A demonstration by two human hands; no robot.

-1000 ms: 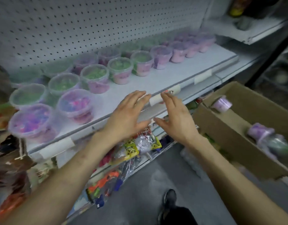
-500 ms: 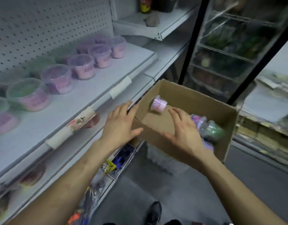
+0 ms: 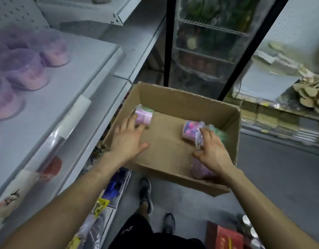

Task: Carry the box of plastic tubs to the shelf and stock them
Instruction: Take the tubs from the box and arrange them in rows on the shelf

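Observation:
An open cardboard box (image 3: 184,97) sits beside the white shelf (image 3: 52,97), with both my hands inside it. My left hand (image 3: 127,139) lies open, its fingertips touching a pink tub with a green lid (image 3: 144,115) that lies on its side in the box's far left corner. My right hand (image 3: 211,150) is spread over tubs at the right side: a pink tub of bright pieces (image 3: 190,129), a green-lidded one (image 3: 220,133) and a purple one (image 3: 200,169) under the wrist. Whether the fingers grip one is unclear. Several pink and purple tubs (image 3: 27,69) stand on the shelf.
A glass-door cooler with a black frame (image 3: 166,42) stands behind the box. Lower shelves on the left hold bagged toys (image 3: 99,207). A shelf at the right holds wooden pieces (image 3: 311,92). My feet (image 3: 146,193) are on the grey floor, and a red box (image 3: 225,238) lies at bottom right.
My view swung right from the shelf to the box. Both hands left the shelf edge and reached down into the box, onto the tubs.

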